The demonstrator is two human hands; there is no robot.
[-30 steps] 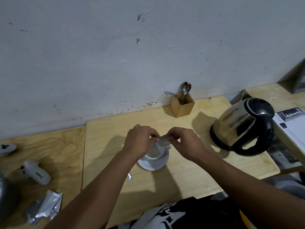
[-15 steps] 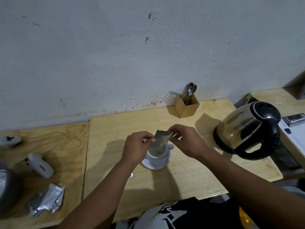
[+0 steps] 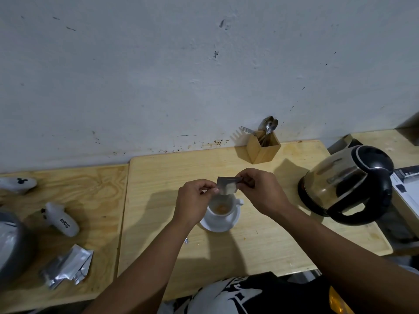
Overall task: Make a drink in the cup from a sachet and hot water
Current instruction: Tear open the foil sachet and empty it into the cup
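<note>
Nearest me, on the left wooden table (image 3: 68, 200), I see a small pile of silver sachets (image 3: 68, 267) near its front edge, with a white controller (image 3: 61, 219) lying just beyond them and a second white one (image 3: 17, 184) farther back at the left edge. The right, paler table (image 3: 260, 250) carries the work: a white cup (image 3: 223, 206) stands on a white saucer (image 3: 220, 223) near its middle, with a patch of brown powder at the cup's bottom. Both my hands hover just above and beyond the cup's rim, holding one sachet (image 3: 226, 186) between them. My left hand (image 3: 195, 202) pinches its left edge with closed fingertips, and my right hand (image 3: 263, 191) is closed on its upper right corner, so the packet hangs tilted over the cup's mouth. To the right stands a steel kettle (image 3: 347, 184) with a black handle. Farther back, against the scuffed grey wall (image 3: 181, 75), a wooden holder (image 3: 264, 147) keeps spoons and a fork.
</note>
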